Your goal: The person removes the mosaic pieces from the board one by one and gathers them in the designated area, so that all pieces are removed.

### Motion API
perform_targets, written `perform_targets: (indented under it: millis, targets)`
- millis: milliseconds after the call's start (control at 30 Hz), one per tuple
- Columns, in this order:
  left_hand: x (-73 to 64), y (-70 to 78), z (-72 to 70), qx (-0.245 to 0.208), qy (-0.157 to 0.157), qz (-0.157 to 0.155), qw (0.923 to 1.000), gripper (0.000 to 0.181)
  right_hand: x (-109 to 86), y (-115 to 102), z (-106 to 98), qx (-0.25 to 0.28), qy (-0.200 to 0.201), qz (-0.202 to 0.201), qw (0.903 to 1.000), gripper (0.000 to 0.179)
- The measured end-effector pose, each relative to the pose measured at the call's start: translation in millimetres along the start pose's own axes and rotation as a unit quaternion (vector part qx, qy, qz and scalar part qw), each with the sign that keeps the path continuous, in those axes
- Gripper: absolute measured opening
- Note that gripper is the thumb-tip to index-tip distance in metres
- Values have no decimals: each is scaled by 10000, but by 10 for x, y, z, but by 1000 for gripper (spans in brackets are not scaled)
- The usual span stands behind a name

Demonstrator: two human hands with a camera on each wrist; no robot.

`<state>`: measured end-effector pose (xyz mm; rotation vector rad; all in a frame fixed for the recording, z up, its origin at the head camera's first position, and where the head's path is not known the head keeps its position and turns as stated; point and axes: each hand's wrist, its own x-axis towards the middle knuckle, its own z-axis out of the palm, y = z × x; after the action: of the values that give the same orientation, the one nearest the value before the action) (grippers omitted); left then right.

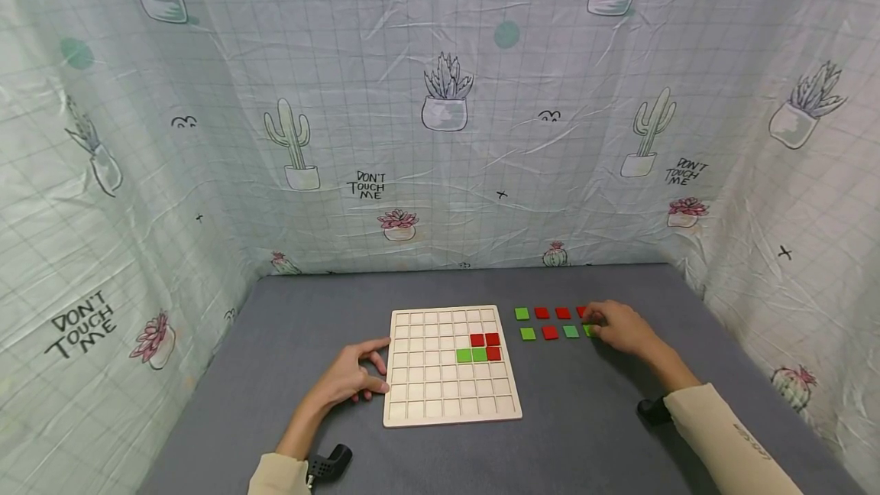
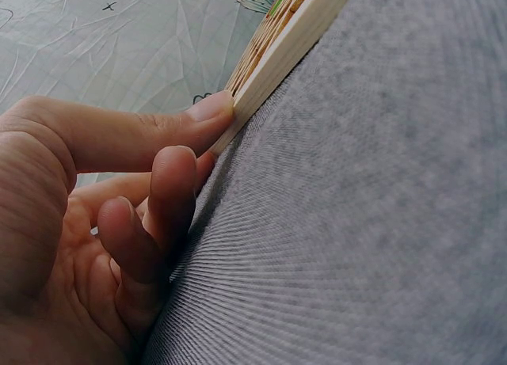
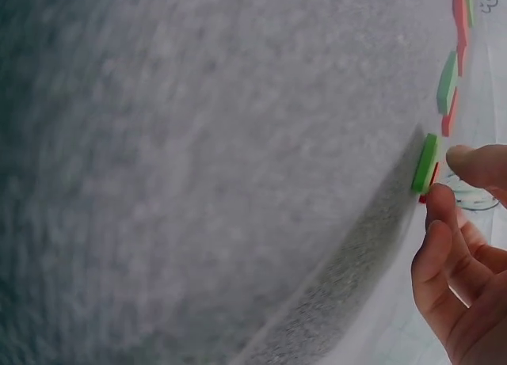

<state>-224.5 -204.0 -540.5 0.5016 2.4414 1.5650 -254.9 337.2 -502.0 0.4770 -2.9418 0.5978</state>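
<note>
A pale wooden grid board (image 1: 426, 388) lies on the table. On its right half sit two red tiles, one of them a red tile (image 1: 477, 340), above a row of two green tiles and a red tile (image 1: 493, 354). My left hand (image 1: 347, 374) touches the board's left edge with thumb and index finger, the other fingers loosely bent. Right of the board, my right hand (image 1: 622, 328) is over the end of two rows of loose tiles. Its thumb and fingertips are close to a green tile (image 3: 425, 163), which lies on the table, and partly cover a red tile (image 1: 581, 312).
Loose red and green tiles stand in two rows, including a green tile (image 1: 522, 313) nearest the board and a bluish-green tile (image 1: 571, 331). A grey cloth (image 1: 564, 434) covers the table. Patterned curtain (image 1: 447, 174) hangs behind and at both sides.
</note>
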Motion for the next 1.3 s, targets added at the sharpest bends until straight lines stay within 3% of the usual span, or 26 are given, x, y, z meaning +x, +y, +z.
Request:
perform_targets:
  millis: [467, 933, 1167, 1300]
  targets:
    - [22, -48, -1, 101, -29, -45, 9999, 86, 84, -317, -21, -207, 49, -288, 9994, 16]
    - [34, -49, -9, 163, 8, -23, 9999, 88, 237, -736, 59, 493, -242, -703, 9960, 20]
    - [30, -40, -8, 150, 10, -25, 9999, 87, 316, -965, 166, 725, -294, -1113, 9907, 20]
    - [31, -46, -4, 165, 0, -48, 9999, 87, 356, -1122, 241, 841, -441, -1090, 9895, 21]
